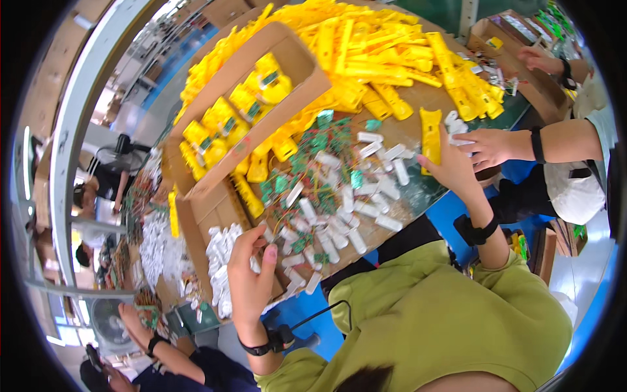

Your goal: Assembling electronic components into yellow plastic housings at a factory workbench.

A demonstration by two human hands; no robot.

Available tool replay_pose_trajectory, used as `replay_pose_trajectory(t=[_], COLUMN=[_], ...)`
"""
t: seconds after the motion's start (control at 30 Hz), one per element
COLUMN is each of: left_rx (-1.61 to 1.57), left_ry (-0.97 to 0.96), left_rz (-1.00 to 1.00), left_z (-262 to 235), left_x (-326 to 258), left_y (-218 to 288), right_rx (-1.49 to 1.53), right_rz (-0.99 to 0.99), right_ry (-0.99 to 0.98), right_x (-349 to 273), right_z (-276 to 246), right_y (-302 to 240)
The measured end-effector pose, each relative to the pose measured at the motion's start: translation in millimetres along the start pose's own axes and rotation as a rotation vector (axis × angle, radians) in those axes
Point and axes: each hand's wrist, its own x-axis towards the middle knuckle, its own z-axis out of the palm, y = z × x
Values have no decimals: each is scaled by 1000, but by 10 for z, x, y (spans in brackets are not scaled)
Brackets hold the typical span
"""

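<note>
My left hand (250,277) is raised over the near-left corner of the table. Its thumb and bent fingers are apart, and I see nothing gripped. Just beside it lie white plastic pieces (224,251) in a cardboard box. My right hand (455,166) is at the table's right edge, thumb and fingers around the lower part of a long yellow plastic casing (430,134). Between my hands spreads a loose pile of white oblong pieces (336,228), mixed with green circuit boards (324,117) and thin coloured wires.
Yellow casings (366,52) are heaped at the back. A tilted cardboard box (245,147) holds yellow units in a row. At right, a co-worker's hand (490,147) is close to mine, near white pieces; another hand (539,60) is farther back. More people work at left.
</note>
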Motion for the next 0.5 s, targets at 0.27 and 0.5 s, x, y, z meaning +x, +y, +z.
replay_pose_trajectory(t=[0.27,0.5], left_rx=[103,210], left_ry=[108,59], left_rz=[-221,-180], left_z=[-155,-124], left_x=[-510,-416], left_y=[-929,-1360], right_rx=[-17,580], right_rz=[-138,8], right_ry=[301,181], right_x=[54,131], right_z=[342,322], right_y=[183,281])
